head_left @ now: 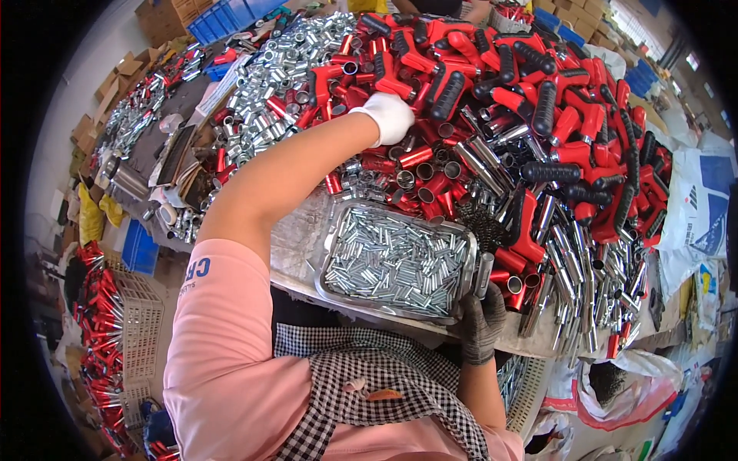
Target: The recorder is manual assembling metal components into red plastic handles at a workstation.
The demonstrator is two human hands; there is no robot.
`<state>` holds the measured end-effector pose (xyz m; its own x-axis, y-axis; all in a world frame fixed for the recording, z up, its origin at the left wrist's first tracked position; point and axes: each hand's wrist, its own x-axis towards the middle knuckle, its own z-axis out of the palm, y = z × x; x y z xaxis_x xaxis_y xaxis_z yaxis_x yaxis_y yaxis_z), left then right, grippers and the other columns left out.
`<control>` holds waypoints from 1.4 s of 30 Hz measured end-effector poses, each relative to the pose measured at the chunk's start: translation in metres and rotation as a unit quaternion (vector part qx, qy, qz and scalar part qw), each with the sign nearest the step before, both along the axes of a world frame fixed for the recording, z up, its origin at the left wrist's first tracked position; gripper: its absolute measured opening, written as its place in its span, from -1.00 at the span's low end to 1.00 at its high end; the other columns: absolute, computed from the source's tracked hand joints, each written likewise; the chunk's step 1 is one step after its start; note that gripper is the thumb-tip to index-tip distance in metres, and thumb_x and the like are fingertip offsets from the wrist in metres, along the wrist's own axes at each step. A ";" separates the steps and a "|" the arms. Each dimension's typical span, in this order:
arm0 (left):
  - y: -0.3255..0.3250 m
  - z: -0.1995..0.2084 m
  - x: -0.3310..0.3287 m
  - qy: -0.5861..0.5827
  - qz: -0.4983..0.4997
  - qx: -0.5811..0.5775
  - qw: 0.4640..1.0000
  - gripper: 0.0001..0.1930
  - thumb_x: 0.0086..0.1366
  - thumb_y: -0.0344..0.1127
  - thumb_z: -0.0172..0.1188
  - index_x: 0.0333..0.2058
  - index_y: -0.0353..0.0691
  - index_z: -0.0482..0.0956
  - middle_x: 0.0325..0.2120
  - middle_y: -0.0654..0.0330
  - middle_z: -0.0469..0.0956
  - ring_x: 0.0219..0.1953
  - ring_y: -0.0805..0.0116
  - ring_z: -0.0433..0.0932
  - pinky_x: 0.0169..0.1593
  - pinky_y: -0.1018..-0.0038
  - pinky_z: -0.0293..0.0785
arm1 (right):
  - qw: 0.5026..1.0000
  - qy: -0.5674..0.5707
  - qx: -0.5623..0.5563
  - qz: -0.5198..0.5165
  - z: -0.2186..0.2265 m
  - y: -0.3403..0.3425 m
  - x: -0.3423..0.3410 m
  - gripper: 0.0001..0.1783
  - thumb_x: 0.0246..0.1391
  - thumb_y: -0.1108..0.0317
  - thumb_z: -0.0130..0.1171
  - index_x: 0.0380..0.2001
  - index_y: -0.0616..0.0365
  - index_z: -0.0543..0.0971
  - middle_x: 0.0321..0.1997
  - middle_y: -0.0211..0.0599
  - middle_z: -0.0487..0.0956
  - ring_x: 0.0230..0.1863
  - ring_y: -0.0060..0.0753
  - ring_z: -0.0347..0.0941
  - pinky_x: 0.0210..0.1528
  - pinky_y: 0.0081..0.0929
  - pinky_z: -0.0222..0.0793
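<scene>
My left hand, in a white glove, reaches into the heap of red tubes and red-and-black handles. Its fingers are turned away among the parts, so I cannot see whether they grip anything. At the table's near edge my right hand, in a dark grey glove, holds a short silver metal tube upright between its fingers. Just left of that hand lies a clear tray filled with small silver pins. Short red tubes lie close by on the right.
Silver collars are heaped at the back left. Long chrome tubes lie at the right near the edge. A blue crate stands far left; a beige basket with red parts is below left. White sacks are lower right.
</scene>
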<state>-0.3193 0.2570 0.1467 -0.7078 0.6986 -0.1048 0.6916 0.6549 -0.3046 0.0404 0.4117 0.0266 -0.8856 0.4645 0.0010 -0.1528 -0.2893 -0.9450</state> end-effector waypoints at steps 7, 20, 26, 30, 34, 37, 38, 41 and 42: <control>0.008 0.009 -0.004 -0.062 0.065 -0.171 0.981 -0.62 -0.04 -0.35 0.23 -0.16 -0.17 0.67 -0.16 0.02 0.62 -0.04 0.12 0.59 -0.08 0.30 0.54 | 0.999 0.002 -0.031 0.032 0.008 -0.003 -0.001 -0.68 0.09 0.48 0.17 -0.07 0.26 0.42 -0.46 -0.37 0.44 -0.52 -0.56 0.36 -0.49 -0.61 0.32; -0.022 -0.008 -0.011 -0.040 0.037 0.137 0.989 -0.60 -0.01 -0.23 0.26 -0.12 -0.13 0.58 -0.27 -0.04 0.60 -0.15 -0.01 0.57 -0.03 0.19 0.48 | 1.000 0.014 -0.015 0.023 0.013 -0.003 0.002 -0.71 0.11 0.42 0.13 -0.09 0.25 0.43 -0.45 -0.42 0.47 -0.50 -0.61 0.36 -0.46 -0.61 0.33; -0.081 0.059 0.049 -0.163 0.074 0.458 0.871 -0.61 0.02 -0.06 0.28 -0.29 -0.26 0.59 -0.49 0.03 0.60 -0.45 0.22 0.59 -0.32 0.34 0.49 | 0.996 0.055 0.064 0.012 0.005 -0.007 0.004 -0.68 0.20 0.38 0.14 -0.01 0.27 0.45 -0.41 -0.40 0.49 -0.47 -0.63 0.36 -0.42 -0.63 0.31; -0.091 0.093 0.163 -0.365 0.144 0.502 0.771 -0.79 0.09 -0.21 0.25 -0.43 -0.25 0.58 -0.59 0.34 0.50 -0.55 0.56 0.43 -0.46 0.48 0.38 | 0.975 0.070 0.211 -0.027 -0.001 -0.002 0.010 -0.69 0.15 0.48 0.14 -0.02 0.23 0.48 -0.34 -0.38 0.55 -0.33 -0.58 0.44 -0.25 -0.58 0.40; -0.108 0.051 0.239 -0.371 0.056 0.449 0.811 -0.81 0.06 -0.31 0.34 -0.41 -0.28 0.57 -0.61 0.33 0.49 -0.50 0.62 0.41 -0.39 0.54 0.39 | 0.863 0.122 0.489 -0.012 0.031 -0.017 0.025 -0.65 -0.06 0.48 0.25 -0.12 0.20 0.56 -0.32 -0.14 0.60 -0.36 -0.25 0.55 -0.31 -0.43 0.45; -0.116 0.032 0.271 -0.453 0.062 0.508 0.730 -0.85 0.04 -0.42 0.30 -0.38 -0.31 0.59 -0.52 0.28 0.57 -0.46 0.58 0.48 -0.36 0.56 0.40 | 0.895 0.083 0.430 0.082 0.040 -0.029 0.039 -0.64 -0.05 0.48 0.23 -0.11 0.25 0.57 -0.34 -0.11 0.60 -0.38 -0.21 0.56 -0.33 -0.41 0.46; -0.115 0.036 0.280 -0.447 0.072 0.469 0.758 -0.84 0.03 -0.41 0.31 -0.36 -0.27 0.60 -0.50 0.22 0.59 -0.45 0.47 0.53 -0.34 0.48 0.43 | 0.900 0.075 0.409 0.129 0.040 -0.029 0.042 -0.66 -0.03 0.50 0.22 -0.11 0.28 0.57 -0.36 -0.13 0.61 -0.38 -0.28 0.56 -0.30 -0.45 0.46; -0.106 0.010 0.290 -0.334 -0.224 0.422 0.812 -0.79 -0.03 -0.37 0.34 -0.34 -0.13 0.63 -0.44 0.15 0.59 -0.37 0.11 0.57 -0.28 0.26 0.48 | 0.922 0.124 0.284 0.233 0.044 -0.054 0.051 -0.21 -0.07 0.21 0.42 0.23 0.13 0.33 -0.21 -0.15 0.62 -0.22 -0.32 0.58 -0.09 -0.45 0.47; -0.106 0.000 0.294 -0.313 -0.234 0.431 0.813 -0.77 -0.04 -0.37 0.35 -0.33 -0.13 0.63 -0.45 0.17 0.59 -0.37 0.12 0.57 -0.28 0.26 0.48 | 0.932 0.056 0.228 0.275 0.034 -0.059 0.055 -0.02 -0.09 0.14 0.45 0.33 0.11 0.16 -0.12 -0.22 0.60 -0.09 -0.39 0.53 0.02 -0.44 0.42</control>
